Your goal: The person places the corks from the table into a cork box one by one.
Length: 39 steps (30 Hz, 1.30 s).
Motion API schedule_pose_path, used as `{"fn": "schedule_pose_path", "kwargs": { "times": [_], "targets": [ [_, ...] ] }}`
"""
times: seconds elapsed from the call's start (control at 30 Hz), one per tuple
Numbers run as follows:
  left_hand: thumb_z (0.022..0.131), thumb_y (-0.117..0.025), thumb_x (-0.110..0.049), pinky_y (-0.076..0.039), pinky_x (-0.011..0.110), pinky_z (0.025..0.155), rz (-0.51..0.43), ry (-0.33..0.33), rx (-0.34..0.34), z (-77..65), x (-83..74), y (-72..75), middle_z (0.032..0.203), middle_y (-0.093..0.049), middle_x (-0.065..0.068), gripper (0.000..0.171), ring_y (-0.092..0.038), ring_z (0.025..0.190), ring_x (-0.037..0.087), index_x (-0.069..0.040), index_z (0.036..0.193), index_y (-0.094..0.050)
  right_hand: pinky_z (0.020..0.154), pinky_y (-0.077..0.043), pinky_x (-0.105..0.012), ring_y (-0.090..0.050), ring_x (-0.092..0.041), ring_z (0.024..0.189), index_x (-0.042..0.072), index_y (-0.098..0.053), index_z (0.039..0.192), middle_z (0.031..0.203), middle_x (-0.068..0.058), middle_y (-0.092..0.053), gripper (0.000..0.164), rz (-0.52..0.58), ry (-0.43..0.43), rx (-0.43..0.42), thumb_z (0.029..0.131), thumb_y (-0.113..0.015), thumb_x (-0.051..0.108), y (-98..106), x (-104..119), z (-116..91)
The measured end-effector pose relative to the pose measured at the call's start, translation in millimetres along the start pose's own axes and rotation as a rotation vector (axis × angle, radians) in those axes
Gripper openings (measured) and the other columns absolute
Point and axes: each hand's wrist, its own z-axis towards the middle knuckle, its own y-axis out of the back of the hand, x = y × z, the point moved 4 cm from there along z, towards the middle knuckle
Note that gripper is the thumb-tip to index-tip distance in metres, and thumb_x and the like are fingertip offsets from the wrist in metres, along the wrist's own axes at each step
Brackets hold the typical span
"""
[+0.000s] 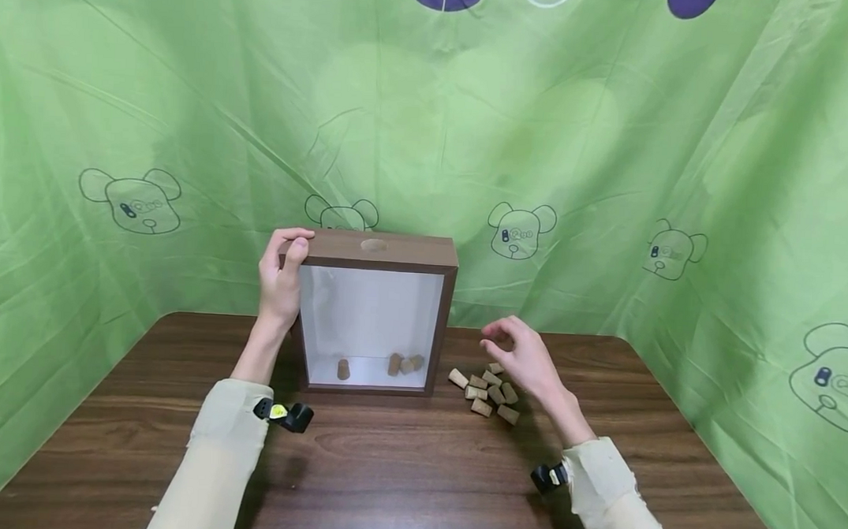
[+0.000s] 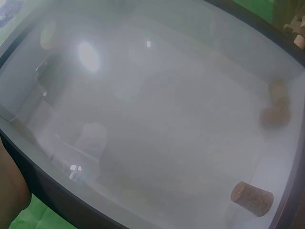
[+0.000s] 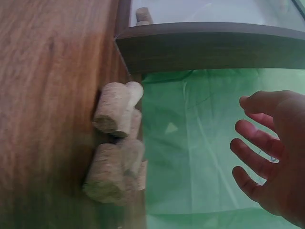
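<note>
A brown shadow box point(image 1: 447, 329) with a clear front and a slot point(image 1: 373, 246) in its top stands upright on the table. My left hand point(image 1: 281, 282) grips its upper left corner, thumb at the front edge and fingers over the top. Behind the clear front lie several corks; one cork point(image 2: 252, 198) sits apart from the others. Right of the box is a loose pile of corks point(image 1: 482, 393). Above this pile hovers my right hand point(image 1: 529, 360), fingers spread and loosely bent, with nothing between them in the right wrist view.
The wooden table point(image 1: 400, 476) has its far edge against a green curtain point(image 1: 429, 138) printed with bear heads. More curtain hangs at both sides. A black wrist camera point(image 1: 292, 417) is strapped to the left sleeve, another camera point(image 1: 548, 478) to the right.
</note>
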Motion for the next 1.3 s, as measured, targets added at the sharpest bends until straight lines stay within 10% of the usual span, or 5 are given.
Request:
{"fn": "schedule_pose_path", "kwargs": {
  "times": [0.47,0.7,1.3],
  "targets": [
    [0.094,-0.052,-0.024,-0.030,0.030,0.098,-0.009,0.005,0.008,-4.5,-23.7,-4.3,0.111,-0.060,-0.012,0.039,-0.050,0.109,0.007,0.007,0.116,-0.059,0.082,-0.049,-0.038,-0.064,-0.023,0.092,0.016,-0.071,0.101,0.098,-0.001,-0.067,0.016,-0.054,-0.127,0.027,0.087,-0.074,0.022,-16.6,-37.4,-14.7],
    [0.094,-0.054,-0.031,-0.029,0.032,0.099,0.012,0.003,-0.002,-0.8,-1.6,0.3,0.113,-0.060,-0.011,0.038,-0.050,0.113,0.011,-0.001,0.116,-0.062,0.080,-0.048,-0.037,-0.063,-0.022,0.090,0.012,-0.071,0.104,0.099,-0.004,-0.066,0.021,-0.052,-0.165,0.057,0.086,-0.075,0.022,-19.3,-45.0,-18.6],
    [0.094,-0.053,-0.027,-0.030,0.030,0.098,0.000,0.007,0.003,-3.8,-5.8,-1.2,0.112,-0.060,-0.013,0.036,-0.050,0.110,0.009,0.001,0.116,-0.062,0.079,-0.051,-0.040,-0.069,-0.020,0.091,0.008,-0.069,0.108,0.102,-0.007,-0.070,0.025,-0.054,-0.271,0.118,0.089,-0.073,0.024,-27.9,-64.5,-25.1]
  ]
}}
